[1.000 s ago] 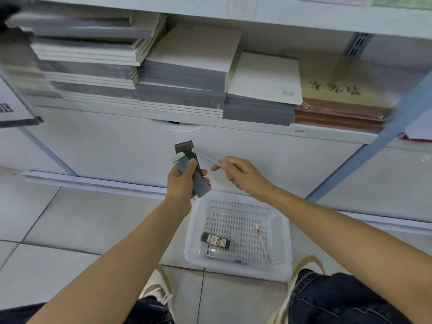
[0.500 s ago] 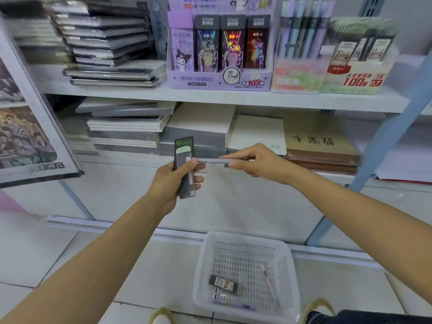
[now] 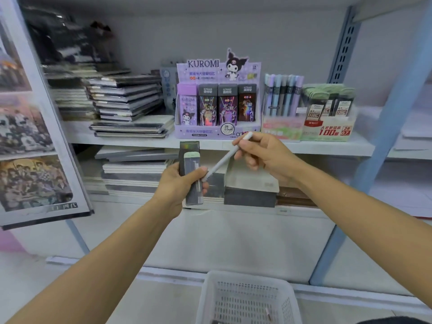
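My left hand [image 3: 178,185] grips a dark flat pack [image 3: 190,170] with a pale green label, held upright in front of the lower shelf. My right hand [image 3: 264,155] pinches a pale grey pen [image 3: 224,159] near its upper end. The pen slants down to the left, and its tip touches the pack beside my left thumb. Both hands are raised to about the height of the middle shelf board [image 3: 140,140].
A purple Kuromi display box [image 3: 217,106] of lead cases, a box of pastel pens [image 3: 282,97] and a red-and-green lead box [image 3: 327,113] stand on the shelf. Notebook stacks [image 3: 126,101] lie at left. A white plastic basket [image 3: 247,298] sits on the floor below. A blue shelf post [image 3: 383,127] rises at right.
The view has tilted up from the floor basket to the stationery shelf. Both hands have risen with the pack and pen, and the pen has swung from level to slanted.
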`<control>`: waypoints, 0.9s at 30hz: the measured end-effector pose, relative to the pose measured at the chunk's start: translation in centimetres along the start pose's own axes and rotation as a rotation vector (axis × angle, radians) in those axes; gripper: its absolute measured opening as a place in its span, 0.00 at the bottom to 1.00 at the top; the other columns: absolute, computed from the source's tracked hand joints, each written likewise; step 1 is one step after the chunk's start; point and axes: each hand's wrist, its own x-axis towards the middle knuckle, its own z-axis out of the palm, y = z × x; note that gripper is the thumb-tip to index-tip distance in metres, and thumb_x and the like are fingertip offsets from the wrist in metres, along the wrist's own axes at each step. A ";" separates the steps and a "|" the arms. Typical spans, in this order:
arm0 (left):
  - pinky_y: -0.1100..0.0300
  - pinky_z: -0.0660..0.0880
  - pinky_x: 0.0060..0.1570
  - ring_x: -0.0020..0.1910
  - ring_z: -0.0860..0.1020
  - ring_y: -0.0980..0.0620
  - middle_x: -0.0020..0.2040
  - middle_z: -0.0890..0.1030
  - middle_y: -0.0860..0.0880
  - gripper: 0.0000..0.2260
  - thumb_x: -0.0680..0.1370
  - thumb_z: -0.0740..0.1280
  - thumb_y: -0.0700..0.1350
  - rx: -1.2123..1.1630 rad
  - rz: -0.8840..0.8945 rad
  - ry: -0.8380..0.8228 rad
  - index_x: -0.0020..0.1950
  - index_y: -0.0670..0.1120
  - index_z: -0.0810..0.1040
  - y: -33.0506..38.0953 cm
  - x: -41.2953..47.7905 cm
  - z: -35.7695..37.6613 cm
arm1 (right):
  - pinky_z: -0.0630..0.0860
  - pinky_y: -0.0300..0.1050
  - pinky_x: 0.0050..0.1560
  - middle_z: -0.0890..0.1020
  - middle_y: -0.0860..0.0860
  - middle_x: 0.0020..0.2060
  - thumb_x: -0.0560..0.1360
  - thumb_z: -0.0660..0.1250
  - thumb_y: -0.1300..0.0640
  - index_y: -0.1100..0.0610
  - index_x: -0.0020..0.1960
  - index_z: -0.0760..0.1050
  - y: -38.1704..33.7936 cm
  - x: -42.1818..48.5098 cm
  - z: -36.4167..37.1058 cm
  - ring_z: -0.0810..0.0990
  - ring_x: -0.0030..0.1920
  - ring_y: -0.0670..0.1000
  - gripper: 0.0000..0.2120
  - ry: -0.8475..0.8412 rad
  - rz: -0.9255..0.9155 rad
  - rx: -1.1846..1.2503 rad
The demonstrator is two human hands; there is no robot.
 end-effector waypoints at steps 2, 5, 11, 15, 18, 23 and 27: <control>0.60 0.78 0.31 0.30 0.80 0.50 0.36 0.81 0.43 0.14 0.74 0.72 0.40 -0.018 0.009 -0.068 0.56 0.35 0.74 0.4 -0.4 0.9 | 0.69 0.34 0.26 0.81 0.50 0.32 0.78 0.65 0.59 0.59 0.48 0.79 -0.5 0.2 -0.4 0.71 0.25 0.44 0.05 0.122 -0.035 -0.034; 0.60 0.78 0.33 0.32 0.80 0.49 0.44 0.83 0.39 0.18 0.74 0.73 0.40 -0.002 0.014 -0.152 0.59 0.35 0.73 0.8 -0.8 2.2 | 0.69 0.35 0.25 0.79 0.49 0.29 0.75 0.69 0.57 0.60 0.42 0.78 -1.2 0.2 -0.9 0.70 0.24 0.45 0.06 0.240 -0.053 -0.066; 0.58 0.79 0.35 0.32 0.79 0.50 0.44 0.85 0.41 0.16 0.74 0.73 0.42 -0.005 -0.007 -0.226 0.58 0.38 0.75 1.5 -0.3 4.5 | 0.80 0.38 0.38 0.83 0.58 0.46 0.80 0.62 0.57 0.63 0.60 0.76 -3.4 -0.5 -1.9 0.80 0.38 0.50 0.13 0.230 -0.089 0.080; 0.59 0.78 0.34 0.32 0.79 0.51 0.43 0.85 0.43 0.14 0.74 0.72 0.42 -0.032 -0.010 -0.255 0.57 0.38 0.76 2.0 0.4 5.7 | 0.81 0.40 0.44 0.84 0.57 0.46 0.80 0.61 0.62 0.61 0.59 0.77 -5.1 -0.8 -3.8 0.82 0.41 0.51 0.10 0.203 -0.134 0.045; 0.59 0.78 0.34 0.32 0.79 0.50 0.43 0.84 0.42 0.15 0.75 0.71 0.41 -0.056 0.019 -0.285 0.58 0.36 0.76 2.5 0.9 6.7 | 0.81 0.40 0.44 0.84 0.57 0.44 0.78 0.63 0.62 0.61 0.53 0.78 -6.4 -0.5 -5.1 0.83 0.42 0.52 0.07 0.224 -0.143 -0.020; 0.57 0.79 0.36 0.32 0.80 0.50 0.46 0.85 0.42 0.14 0.74 0.71 0.42 -0.047 0.095 -0.255 0.57 0.37 0.76 4.1 2.2 8.0 | 0.82 0.40 0.43 0.84 0.54 0.42 0.79 0.62 0.61 0.61 0.51 0.77 -10.0 0.6 -7.8 0.83 0.41 0.51 0.06 0.361 -0.225 -0.166; 0.57 0.80 0.37 0.33 0.82 0.51 0.45 0.86 0.44 0.14 0.72 0.73 0.43 -0.023 0.149 -0.243 0.55 0.43 0.76 5.5 3.4 8.8 | 0.82 0.42 0.42 0.83 0.56 0.40 0.81 0.61 0.60 0.60 0.50 0.74 -13.6 1.7 -10.7 0.83 0.39 0.52 0.05 0.554 -0.331 -0.340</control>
